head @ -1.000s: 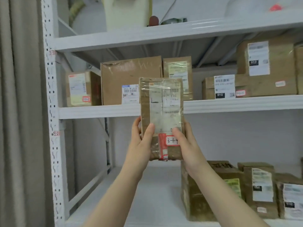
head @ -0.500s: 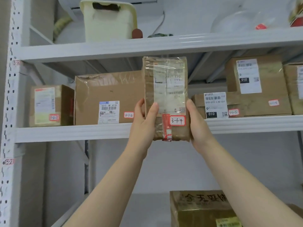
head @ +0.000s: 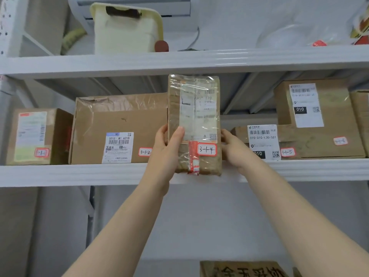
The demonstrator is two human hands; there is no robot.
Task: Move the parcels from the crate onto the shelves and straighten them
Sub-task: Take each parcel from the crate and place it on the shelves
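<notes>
Brown parcel (head: 199, 116) upright between left hand (head: 165, 151) and right hand (head: 233, 148), in their grip

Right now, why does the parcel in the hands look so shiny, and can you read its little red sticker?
In the head view, the clear tape round the parcel throws back the light in white streaks near its top; its red-edged sticker reads 3-1-4 sharply; the label on the far-left box is soft and washed out.

Left hand (head: 165, 150), right hand (head: 234, 149) aloft (fingers (head: 162, 134) curled)
</notes>
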